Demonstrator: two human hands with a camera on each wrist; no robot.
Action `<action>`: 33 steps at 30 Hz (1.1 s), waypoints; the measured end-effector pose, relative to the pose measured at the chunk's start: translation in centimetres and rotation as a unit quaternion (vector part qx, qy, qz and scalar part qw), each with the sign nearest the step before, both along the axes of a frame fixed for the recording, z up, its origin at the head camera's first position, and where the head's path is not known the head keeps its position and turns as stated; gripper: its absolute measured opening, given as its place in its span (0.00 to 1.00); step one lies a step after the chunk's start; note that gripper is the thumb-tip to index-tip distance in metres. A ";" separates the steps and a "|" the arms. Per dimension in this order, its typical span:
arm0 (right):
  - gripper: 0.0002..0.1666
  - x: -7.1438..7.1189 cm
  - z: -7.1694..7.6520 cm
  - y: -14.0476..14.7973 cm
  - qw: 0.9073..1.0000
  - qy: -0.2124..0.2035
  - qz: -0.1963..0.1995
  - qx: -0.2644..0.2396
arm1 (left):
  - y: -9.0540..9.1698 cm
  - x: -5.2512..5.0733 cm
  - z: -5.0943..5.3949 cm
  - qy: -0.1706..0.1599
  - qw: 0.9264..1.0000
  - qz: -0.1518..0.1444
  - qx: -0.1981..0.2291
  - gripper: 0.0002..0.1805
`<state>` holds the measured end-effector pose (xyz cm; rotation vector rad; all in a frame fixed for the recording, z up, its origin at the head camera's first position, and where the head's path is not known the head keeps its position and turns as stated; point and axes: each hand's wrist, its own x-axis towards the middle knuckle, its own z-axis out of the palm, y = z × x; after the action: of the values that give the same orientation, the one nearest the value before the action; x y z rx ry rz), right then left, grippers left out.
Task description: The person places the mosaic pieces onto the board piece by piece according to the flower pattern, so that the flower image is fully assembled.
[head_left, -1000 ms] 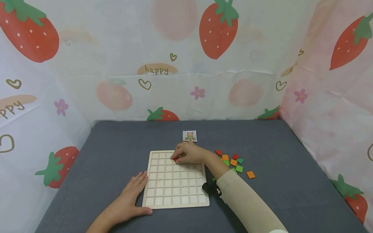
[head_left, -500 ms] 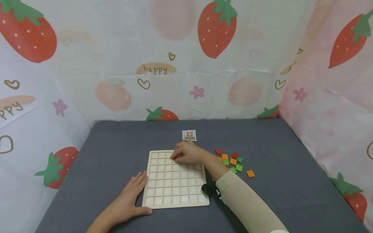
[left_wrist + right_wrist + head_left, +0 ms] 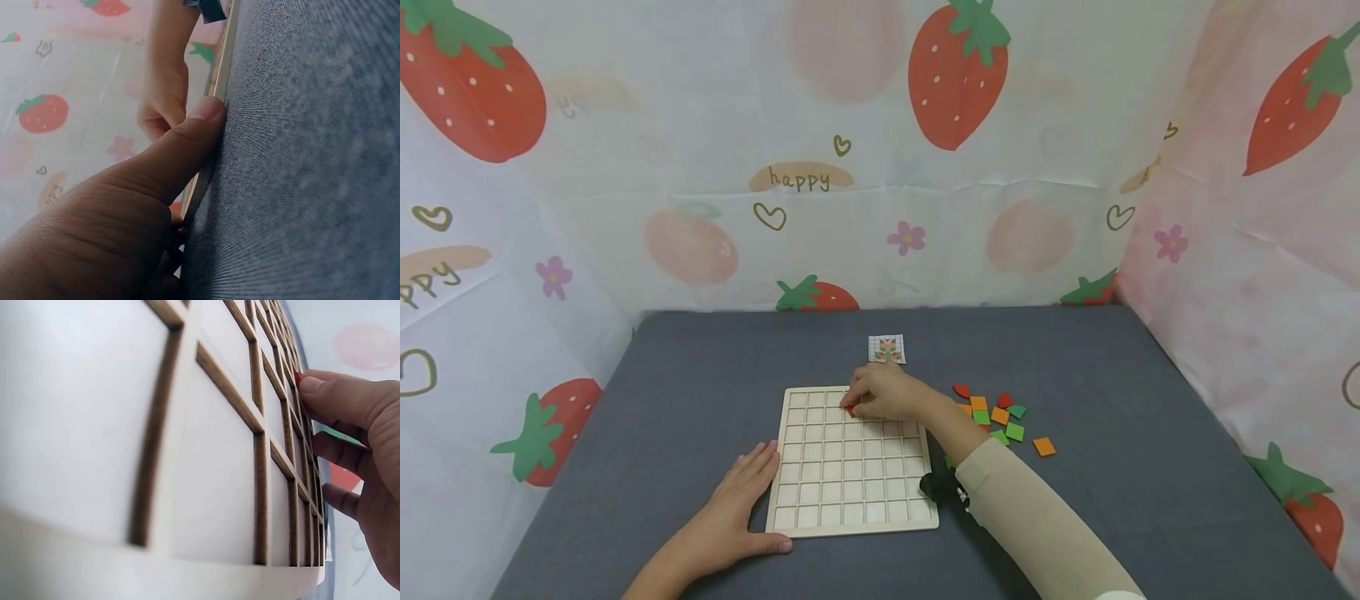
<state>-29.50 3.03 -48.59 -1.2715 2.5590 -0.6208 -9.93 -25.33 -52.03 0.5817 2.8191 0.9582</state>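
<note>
A pale wooden grid board (image 3: 832,472) lies flat on the grey table. My left hand (image 3: 730,512) rests at its left side, fingers fairly straight along the edge and thumb at the near corner. In the left wrist view the thumb (image 3: 181,140) touches the board's rim. My right hand (image 3: 887,393) is over the far rows of the grid, pinching a small red tile (image 3: 851,411) between thumb and fingers. The right wrist view shows only a sliver of that red tile (image 3: 298,377) by the thumb tip; the fingers hide its shape.
Loose orange, green and red tiles (image 3: 1000,416) lie right of the board, partly behind the right forearm, with one orange tile (image 3: 1044,447) apart from them. A small printed pattern card (image 3: 887,347) lies beyond the board. Strawberry-print cloth (image 3: 880,242) walls the table's back and sides.
</note>
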 end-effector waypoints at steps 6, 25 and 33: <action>0.12 -0.2 0.0 0.2 1.000 -0.015 0.008 -0.010 | 0.0 -0.1 0.0 0.008 1.000 -0.004 0.004 0.69; 0.17 1.9 4.8 3.6 0.998 0.056 -0.006 -0.019 | 0.1 0.2 0.3 0.002 1.000 -0.006 0.012 0.69; 0.17 4.7 6.9 6.8 0.995 0.078 -0.053 -0.043 | 0.2 -0.1 0.4 -0.005 1.000 -0.003 0.007 0.70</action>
<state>-24.81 9.84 -41.68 -1.2622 2.7707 -0.6836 -9.99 -25.18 -51.67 0.5849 2.8025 0.9766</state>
